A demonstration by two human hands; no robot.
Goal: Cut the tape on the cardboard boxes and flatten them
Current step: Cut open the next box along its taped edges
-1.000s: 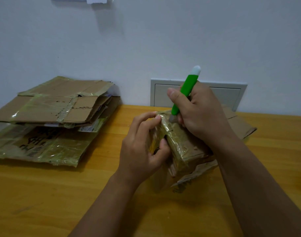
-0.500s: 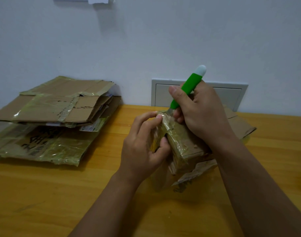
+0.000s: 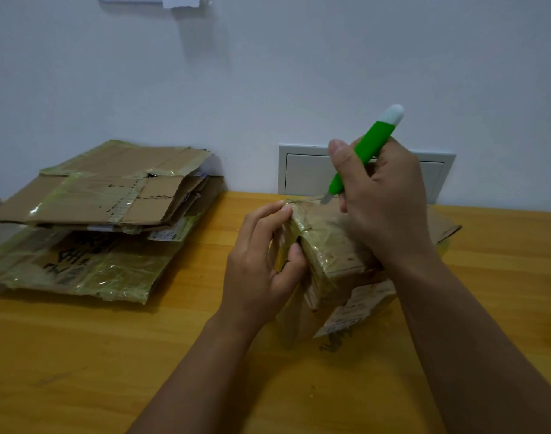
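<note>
Taped box (image 3: 333,245) at table (image 3: 80,355) centre: left hand (image 3: 261,264) pinches its near-left edge; right hand (image 3: 384,202) grips the green knife (image 3: 362,155), blade at the far top edge. The cut is best kept shallow, along the seam, away from the left fingers (image 3: 268,214).

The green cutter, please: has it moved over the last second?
Yes. The green cutter, against the wall panel, has tilted rightward, its blade sliding away along the box top.

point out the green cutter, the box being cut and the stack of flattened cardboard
green cutter (image 3: 366,151), head view, on the middle of its green handle
taped box (image 3: 327,236), head view, on its taped top face
stack of flattened cardboard (image 3: 111,195), head view, on the top sheet
</note>
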